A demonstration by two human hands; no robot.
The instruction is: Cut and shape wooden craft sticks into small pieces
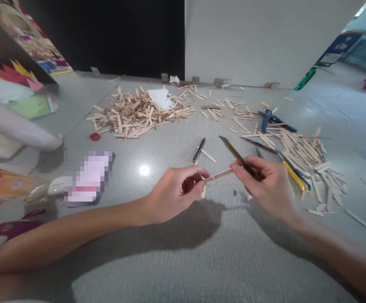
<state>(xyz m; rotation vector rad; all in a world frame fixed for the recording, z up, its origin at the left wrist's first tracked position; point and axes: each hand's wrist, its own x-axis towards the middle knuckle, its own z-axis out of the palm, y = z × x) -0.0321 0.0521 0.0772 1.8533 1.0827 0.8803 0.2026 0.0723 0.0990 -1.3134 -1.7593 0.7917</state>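
My left hand (176, 191) pinches one end of a thin flat wooden stick (219, 174) between thumb and fingers, above the grey table. At the stick's other end are the thumb and fingertips of my right hand (266, 181). That hand is also closed round a yellow and black utility knife (237, 155), its blade pointing up and away to the left. Beyond my hands, a black pen (199, 150) lies on the table by a short stick (208, 155). A piece of stick partly shows below my left fingertips.
A large heap of cut sticks (132, 113) lies at the back, with white paper (161, 98) on it. More sticks (305, 151), pliers with yellow handles (296, 174) and a blue-handled tool (267, 120) are at right. A blurred-out phone-like object (89, 176) is at left.
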